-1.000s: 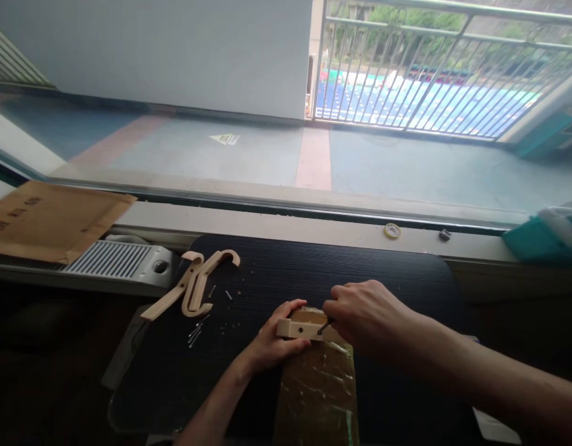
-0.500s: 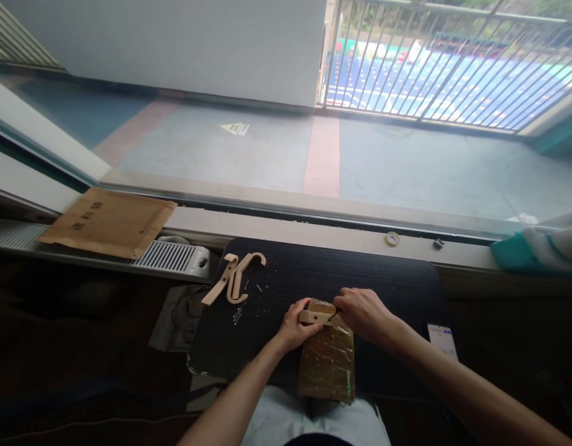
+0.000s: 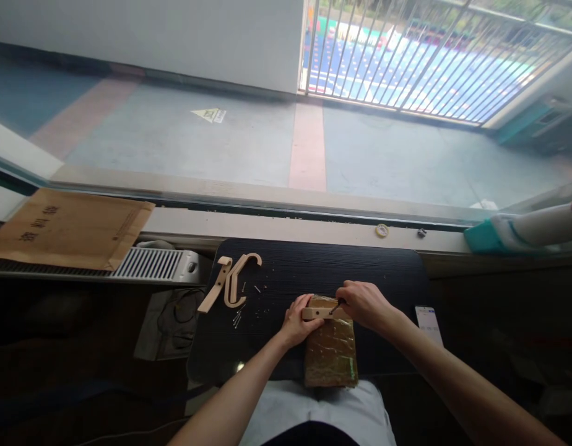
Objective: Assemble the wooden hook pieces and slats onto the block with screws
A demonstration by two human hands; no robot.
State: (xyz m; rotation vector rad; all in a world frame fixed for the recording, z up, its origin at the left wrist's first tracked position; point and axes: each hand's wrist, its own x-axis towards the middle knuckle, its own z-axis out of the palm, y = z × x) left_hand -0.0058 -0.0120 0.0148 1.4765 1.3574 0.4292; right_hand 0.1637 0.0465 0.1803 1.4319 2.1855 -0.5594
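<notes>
Right hand [image 3: 367, 303] is still pinching a small dark tool [image 3: 335, 306] into the wooden block [image 3: 319, 313], left hand [image 3: 296, 322] clamped on its end. Block hasn't budged off the taped brown board [image 3: 331, 353] on the dark surface [image 3: 360, 272]; curved wooden pieces [image 3: 230, 282] lie off left.

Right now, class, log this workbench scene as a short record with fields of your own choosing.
Left hand: grips small wooden block
Right hand: pinches thin dark tool against the block
Under block: taped brown packet
Surface: black table
Left of hands: curved wooden hooks, loose small screws
Far left: brown envelope
</notes>
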